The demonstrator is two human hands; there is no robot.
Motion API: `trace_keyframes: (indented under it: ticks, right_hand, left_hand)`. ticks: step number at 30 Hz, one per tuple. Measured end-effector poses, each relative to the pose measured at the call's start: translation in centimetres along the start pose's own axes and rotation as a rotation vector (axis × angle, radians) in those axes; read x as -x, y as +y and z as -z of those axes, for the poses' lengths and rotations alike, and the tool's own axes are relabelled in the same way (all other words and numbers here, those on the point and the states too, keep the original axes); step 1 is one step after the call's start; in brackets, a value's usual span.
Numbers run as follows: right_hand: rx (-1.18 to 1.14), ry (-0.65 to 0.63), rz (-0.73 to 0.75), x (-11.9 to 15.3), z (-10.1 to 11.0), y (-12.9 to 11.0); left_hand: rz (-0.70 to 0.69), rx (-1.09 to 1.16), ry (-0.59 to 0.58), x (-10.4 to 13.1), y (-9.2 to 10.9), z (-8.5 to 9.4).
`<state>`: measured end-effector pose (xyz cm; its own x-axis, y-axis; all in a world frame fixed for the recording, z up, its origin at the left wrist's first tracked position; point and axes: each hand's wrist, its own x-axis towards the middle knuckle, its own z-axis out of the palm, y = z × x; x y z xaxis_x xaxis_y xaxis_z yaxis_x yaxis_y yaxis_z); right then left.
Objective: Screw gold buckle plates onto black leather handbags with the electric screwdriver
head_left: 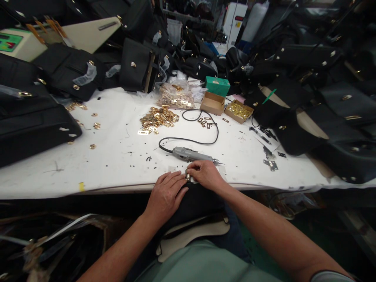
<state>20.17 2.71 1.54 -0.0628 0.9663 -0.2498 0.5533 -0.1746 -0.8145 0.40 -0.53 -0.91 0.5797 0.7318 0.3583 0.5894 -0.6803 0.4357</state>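
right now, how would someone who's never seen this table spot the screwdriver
Find the white table, then its near edge, where the left hand and right hand are close together. Just beyond them lies the screwdriver, its tip pointing right. Unlike the gold pieces farther back, it is one long grey body trailing a black cord.

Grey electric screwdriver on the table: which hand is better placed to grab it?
Probably the right hand: it is nearer the grey electric screwdriver, close to its bit end. The left hand sits farther back, over the black bag. Both, though, are at the small metal fitting.
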Motion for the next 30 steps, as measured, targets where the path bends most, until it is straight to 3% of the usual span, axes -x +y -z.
trace_keyframes:
  ticks: [10, 16, 22, 30]
  right_hand:
    - [0.081, 0.035, 0.071, -0.3, -0.5, 0.7]
    - [-0.003, -0.052, 0.02, 0.0, 0.4, 0.0]
    - [0.085, 0.032, 0.072, -0.1, 0.2, 0.2]
    - [0.048, -0.016, 0.063, -0.2, 0.3, 0.6]
  left_hand:
    - [-0.013, -0.077, -0.056, -0.1, 0.3, 0.1]
    - [-0.014, -0.142, -0.089, -0.3, 0.7, 0.3]
    - [-0.017, -0.119, -0.089, -0.4, 0.4, 0.3]
    - [-0.007, -0.087, -0.093, -0.6, 0.3, 0.4]
